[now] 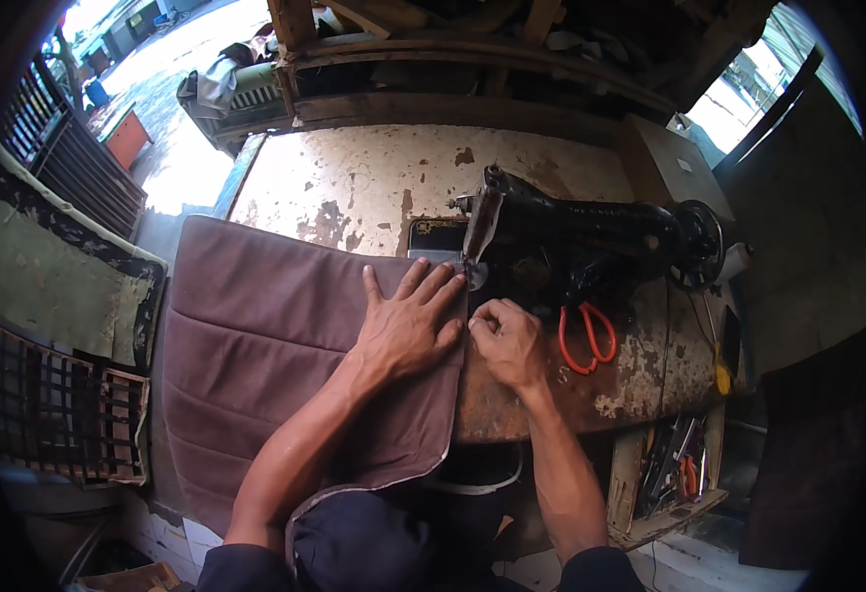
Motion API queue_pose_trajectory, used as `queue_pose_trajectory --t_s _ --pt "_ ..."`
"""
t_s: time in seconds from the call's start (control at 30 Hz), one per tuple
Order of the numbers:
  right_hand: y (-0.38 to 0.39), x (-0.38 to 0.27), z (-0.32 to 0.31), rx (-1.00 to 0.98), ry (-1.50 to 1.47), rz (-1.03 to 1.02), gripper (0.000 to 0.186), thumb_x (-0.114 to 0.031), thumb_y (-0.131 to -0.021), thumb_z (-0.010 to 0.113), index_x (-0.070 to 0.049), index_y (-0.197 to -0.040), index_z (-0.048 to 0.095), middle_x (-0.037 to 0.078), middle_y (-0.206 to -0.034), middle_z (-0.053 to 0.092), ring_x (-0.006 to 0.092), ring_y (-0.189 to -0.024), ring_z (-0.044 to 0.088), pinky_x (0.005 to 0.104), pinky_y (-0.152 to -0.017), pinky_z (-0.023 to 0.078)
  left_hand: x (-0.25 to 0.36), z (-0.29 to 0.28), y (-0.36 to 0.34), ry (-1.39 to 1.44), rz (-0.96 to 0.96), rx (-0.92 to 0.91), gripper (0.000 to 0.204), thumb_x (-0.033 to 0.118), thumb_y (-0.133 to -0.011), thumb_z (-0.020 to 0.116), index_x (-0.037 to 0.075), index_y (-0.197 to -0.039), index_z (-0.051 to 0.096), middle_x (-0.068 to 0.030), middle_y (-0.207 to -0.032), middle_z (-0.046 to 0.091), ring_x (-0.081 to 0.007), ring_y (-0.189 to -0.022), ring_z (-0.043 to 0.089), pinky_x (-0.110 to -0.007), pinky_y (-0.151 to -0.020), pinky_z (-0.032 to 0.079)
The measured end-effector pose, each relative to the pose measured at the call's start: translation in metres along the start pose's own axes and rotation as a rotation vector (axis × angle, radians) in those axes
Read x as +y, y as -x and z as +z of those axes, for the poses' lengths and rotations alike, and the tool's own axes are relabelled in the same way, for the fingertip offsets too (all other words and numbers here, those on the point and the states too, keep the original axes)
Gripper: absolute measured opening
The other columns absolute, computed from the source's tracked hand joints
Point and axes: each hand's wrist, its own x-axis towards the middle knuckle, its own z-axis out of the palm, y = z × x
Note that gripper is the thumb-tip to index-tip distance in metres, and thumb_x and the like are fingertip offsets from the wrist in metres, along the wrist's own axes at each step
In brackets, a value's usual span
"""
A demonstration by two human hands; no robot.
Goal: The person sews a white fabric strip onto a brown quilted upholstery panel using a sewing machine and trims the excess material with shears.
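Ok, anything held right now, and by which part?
The left hand lies flat on the brown fabric, not gripping it. The right hand curls by the fabric's right edge; whether it pinches anything, I can't tell.

- The left arm [300, 444] comes up from the bottom and leans to the right.
- The left hand [401, 321] is flat, with its palm down.
- Its fingers [437, 284] are spread apart and point away from the body. Its thumb sticks out toward the right hand [512, 342].
- The right arm [566, 469] comes up too and leans a bit left.
- The right hand is curled in, with bent fingers.
- The two hands are near each other, but they don't touch.
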Motion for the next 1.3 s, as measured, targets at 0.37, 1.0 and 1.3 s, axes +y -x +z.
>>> queue_pose_trajectory --t_s 0.37,1.0,1.3 --pt "0.004 -0.006 0.010 0.048 0.035 0.004 0.012 -0.018 -0.087 0.069 -0.006 -0.084 0.068 0.012 -0.082 0.067 0.0305 -0.074 0.067 0.0416 -0.067 0.053 0.004 0.001 0.007 0.006 0.017 0.059 0.060 0.043 -0.101 0.050 0.022 -0.157 0.045 -0.0052 -0.166 0.038 -0.0332 -0.156 0.028 -0.087 -0.111 0.012" --pt "-0.137 -0.013 -0.270 0.634 0.844 0.127 0.034 -0.030 -0.105 0.055 -0.001 -0.112 0.072 0.020 -0.103 0.076 0.0364 -0.100 0.073 0.0457 -0.088 0.054 0.017 0.003 0.009 -0.041 -0.023 0.014 0.061 0.044 -0.099 0.051 0.025 -0.157 0.047 -0.0036 -0.167 0.038 -0.0323 -0.158 0.026 -0.084 -0.115 0.010" --pt "-0.129 0.050 -0.297 0.281 0.581 0.416 0.052 -0.038 -0.108 0.046 0.007 -0.119 0.070 0.026 -0.119 0.072 0.0328 -0.106 0.070 0.0441 -0.097 0.050 0.021 0.005 0.012 -0.010 -0.106 0.054 0.062 0.042 -0.095 0.054 0.023 -0.154 0.051 -0.0026 -0.166 0.040 -0.0329 -0.157 0.028 -0.084 -0.114 0.011"
